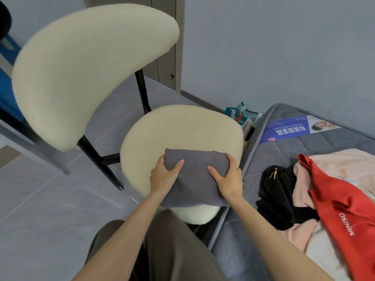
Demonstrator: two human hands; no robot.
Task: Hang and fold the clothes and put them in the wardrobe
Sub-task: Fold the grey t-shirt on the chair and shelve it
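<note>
both hands hold one folded bundle. the left hand [164,175] grips the left edge of the grey cloth [194,179], thumb lying on top and fingers wrapped round the side. the right hand [229,179] grips the right edge the same way, thumb on top and fingers curled over the far corner. the cloth is folded into a thick, neat rectangle and sits over the front half of the seat [182,126], with its near edge past the seat's front rim. whether it rests on the cushion or is held just above it cannot be told. the seat is cream and belongs to a chair with black legs. its cream backrest [87,67] rises to the left, close to the camera. just right of the chair is a grey quilted mattress [284,151]. on it lies a heap of clothes: a black garment [276,199] nearest the chair, a pink garment [341,165] behind and under it, and red fabric [336,203] printed "miniso" draped across the pink. a blue leaflet [288,128] lies farther up the mattress. a teal packet [243,114] stands on the floor [40,199] between the chair and the mattress corner. the person's olive trousers [172,250] fill the lower middle, under the forearms.
</note>
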